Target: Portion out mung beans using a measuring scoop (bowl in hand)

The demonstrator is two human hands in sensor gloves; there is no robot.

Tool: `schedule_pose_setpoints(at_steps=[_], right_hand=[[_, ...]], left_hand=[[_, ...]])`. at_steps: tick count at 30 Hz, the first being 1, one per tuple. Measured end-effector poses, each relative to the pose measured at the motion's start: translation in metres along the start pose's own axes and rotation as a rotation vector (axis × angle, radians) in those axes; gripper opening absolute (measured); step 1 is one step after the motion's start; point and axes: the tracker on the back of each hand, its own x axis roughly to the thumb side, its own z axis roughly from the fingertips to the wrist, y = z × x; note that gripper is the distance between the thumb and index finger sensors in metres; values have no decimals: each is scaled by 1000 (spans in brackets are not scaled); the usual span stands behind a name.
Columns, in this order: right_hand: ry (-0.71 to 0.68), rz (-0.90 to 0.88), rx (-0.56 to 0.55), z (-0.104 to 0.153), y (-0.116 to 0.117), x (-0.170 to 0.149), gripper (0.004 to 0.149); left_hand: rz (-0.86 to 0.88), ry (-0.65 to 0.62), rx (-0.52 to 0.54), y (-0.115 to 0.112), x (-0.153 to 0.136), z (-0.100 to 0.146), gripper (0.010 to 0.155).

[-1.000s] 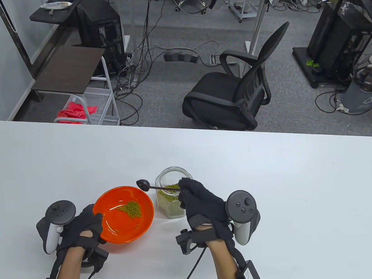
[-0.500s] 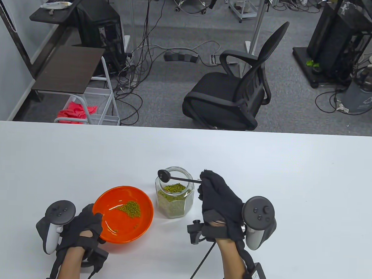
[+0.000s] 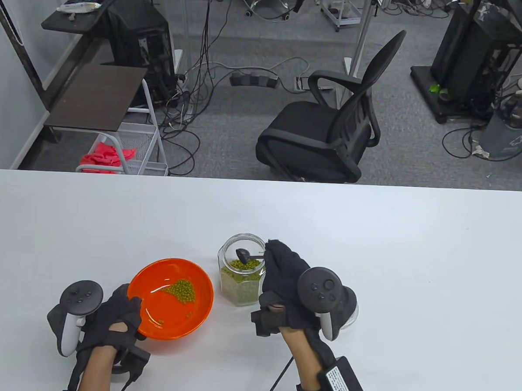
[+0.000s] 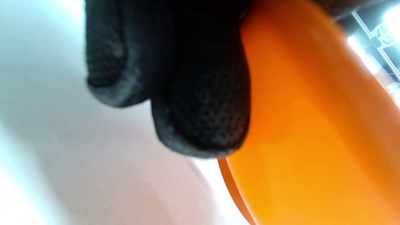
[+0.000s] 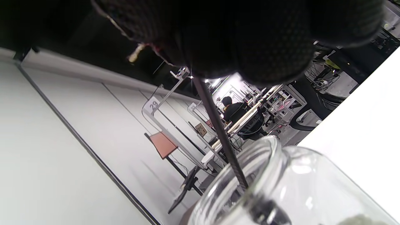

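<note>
On the table (image 3: 371, 253), the bowl (image 3: 193, 314) sits just left of the jar (image 3: 241, 286); the scoop (image 3: 243, 254) dips into the jar.

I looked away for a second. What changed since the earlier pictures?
The right hand carried the scoop from above the bowl rightward over the jar, then dipped its head into the jar's mouth. The left hand still holds the bowl's rim; the beans already in the bowl remain.

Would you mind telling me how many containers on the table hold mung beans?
2: the orange bowl, which the left hand holds, and the clear glass jar beside it, into which the right hand dips the black scoop.
</note>
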Motion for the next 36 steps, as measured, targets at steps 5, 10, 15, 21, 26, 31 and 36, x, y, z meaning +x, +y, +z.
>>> schedule_pose_setpoints(at_steps=[5, 10, 15, 21, 26, 31, 36], right_hand=[[-9, 89, 61, -7, 20, 6, 39], [5, 143, 140, -15, 37, 6, 39], [113, 3, 150, -18, 36, -7, 39], [243, -191, 105, -16, 30, -32, 40], [314, -292, 101, -16, 24, -47, 40], [361, -375, 70, -12, 17, -57, 40], [402, -437, 28, -9, 10, -65, 40]], left_hand=[[-11, 3, 8, 1, -1, 0, 60], [-8, 3, 6, 1, 0, 0, 60], [-12, 2, 5, 1, 0, 0, 60], [-17, -2, 7, 1, 0, -1, 60], [-25, 3, 6, 1, -1, -1, 60], [-36, 1, 6, 1, 0, -1, 60], [-48, 3, 3, -1, 0, -2, 60]])
